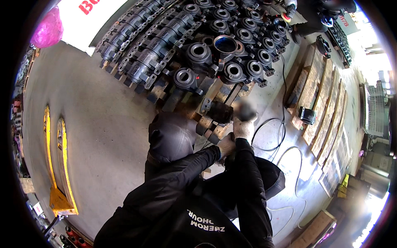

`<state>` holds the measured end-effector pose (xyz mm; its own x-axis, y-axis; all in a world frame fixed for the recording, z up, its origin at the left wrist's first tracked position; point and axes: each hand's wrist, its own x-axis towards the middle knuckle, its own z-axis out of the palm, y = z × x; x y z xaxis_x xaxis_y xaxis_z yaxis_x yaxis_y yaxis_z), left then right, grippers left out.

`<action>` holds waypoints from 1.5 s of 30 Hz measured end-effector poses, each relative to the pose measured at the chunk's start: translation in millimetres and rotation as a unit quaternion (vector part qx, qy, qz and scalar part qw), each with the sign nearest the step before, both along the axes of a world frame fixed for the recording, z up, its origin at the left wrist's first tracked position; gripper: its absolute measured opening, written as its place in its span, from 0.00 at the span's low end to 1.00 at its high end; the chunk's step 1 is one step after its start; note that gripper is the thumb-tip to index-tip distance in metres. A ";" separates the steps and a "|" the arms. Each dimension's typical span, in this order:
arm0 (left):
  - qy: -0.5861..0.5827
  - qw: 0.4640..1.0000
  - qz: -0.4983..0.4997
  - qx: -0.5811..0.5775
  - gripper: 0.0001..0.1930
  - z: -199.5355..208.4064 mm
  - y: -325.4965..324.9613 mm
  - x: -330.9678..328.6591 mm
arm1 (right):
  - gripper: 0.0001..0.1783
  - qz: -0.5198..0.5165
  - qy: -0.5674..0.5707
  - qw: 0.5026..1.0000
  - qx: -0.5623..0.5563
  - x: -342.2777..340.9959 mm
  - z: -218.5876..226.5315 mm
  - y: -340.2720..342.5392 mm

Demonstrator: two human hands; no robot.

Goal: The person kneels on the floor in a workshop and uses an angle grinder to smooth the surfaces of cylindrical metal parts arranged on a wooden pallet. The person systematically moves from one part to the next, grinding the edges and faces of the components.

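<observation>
My right hand, in a light work glove, grips a dark, blurred power tool whose black cable loops away over the floor. The tool's tip is against a dark metal casting lying on the near edge of a wooden pallet. My left hand, also gloved, sits closed just below the right one, on the lower part of the same tool. My black sleeves and raised knee hide what is underneath.
Several dark round housings and long castings fill pallets behind. Yellow pallet-jack forks lie left. Bare wooden pallets and a small dark box lie right. Another person works at top right. A pale hose curls near me.
</observation>
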<state>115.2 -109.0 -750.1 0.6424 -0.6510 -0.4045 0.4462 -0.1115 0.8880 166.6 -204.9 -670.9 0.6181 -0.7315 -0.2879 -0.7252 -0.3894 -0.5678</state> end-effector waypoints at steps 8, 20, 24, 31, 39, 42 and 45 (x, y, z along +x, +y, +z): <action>-0.031 0.998 -0.009 0.047 0.30 0.1 0.2 0.6 | 0.54 0.001 0.000 1.000 0.002 1.5 4.1 1.8; -0.087 0.993 -0.021 0.082 0.39 -8.2 -2.4 -12.4 | 0.52 -0.014 -0.059 0.998 0.022 -6.9 22.3 12.6; -0.130 0.985 -0.061 0.093 0.38 -36.5 -1.0 -12.8 | 0.53 -0.048 -0.063 0.996 0.026 -4.9 28.2 17.2; -0.021 0.997 -0.041 0.070 0.35 17.0 6.7 -3.9 | 0.53 -0.059 -0.044 0.997 0.033 -13.2 23.9 10.1; -0.158 0.976 -0.070 0.130 0.36 -13.2 6.8 -9.4 | 0.53 -0.038 -0.055 0.997 0.048 -6.2 27.3 21.6; -0.053 0.988 -0.033 0.143 0.34 -29.3 11.2 -20.3 | 0.52 -0.047 -0.109 0.991 0.068 -12.4 22.5 25.1; -0.015 0.989 -0.067 0.128 0.25 40.3 12.1 -21.6 | 0.51 -0.117 -0.107 0.983 0.092 -40.5 12.1 7.5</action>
